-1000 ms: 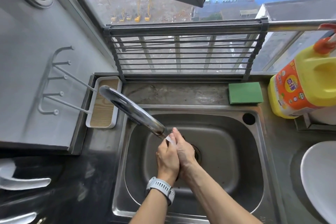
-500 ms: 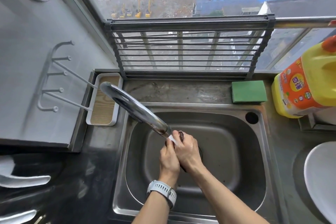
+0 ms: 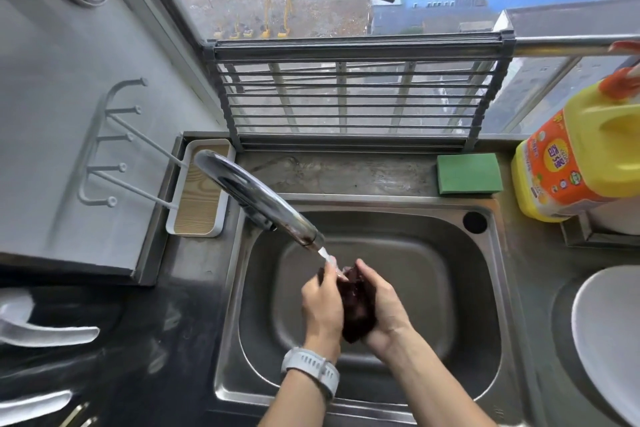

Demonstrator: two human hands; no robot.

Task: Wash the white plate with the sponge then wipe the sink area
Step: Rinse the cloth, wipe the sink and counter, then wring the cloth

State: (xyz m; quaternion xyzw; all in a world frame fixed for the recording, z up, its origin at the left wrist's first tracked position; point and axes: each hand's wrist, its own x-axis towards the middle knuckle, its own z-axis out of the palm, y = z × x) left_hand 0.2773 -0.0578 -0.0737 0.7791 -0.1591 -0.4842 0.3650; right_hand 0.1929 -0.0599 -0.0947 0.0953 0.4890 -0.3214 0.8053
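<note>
Over the steel sink point(image 3: 498, 288), my left hand point(image 3: 322, 302) and my right hand point(image 3: 384, 305) are cupped together under the water running from the tap point(image 3: 256, 198). Between them they hold a dark brownish wad point(image 3: 356, 312), a cloth or scourer, with fingers curled round it. The green sponge point(image 3: 469, 173) lies untouched on the ledge behind the sink, at the right. On the counter to the right of the sink sits the white plate point(image 3: 609, 340), cut off by the frame edge.
A yellow and orange detergent bottle point(image 3: 581, 163) stands right of the sponge. A folding rack point(image 3: 346, 97) leans against the window behind the sink. A white tray with a wood insert point(image 3: 201, 191) sits at the back left, under white wall hooks point(image 3: 104, 149).
My hands have parted from a pressed-together pose, and the dark wad now shows between them. They have shifted slightly right under the running water.
</note>
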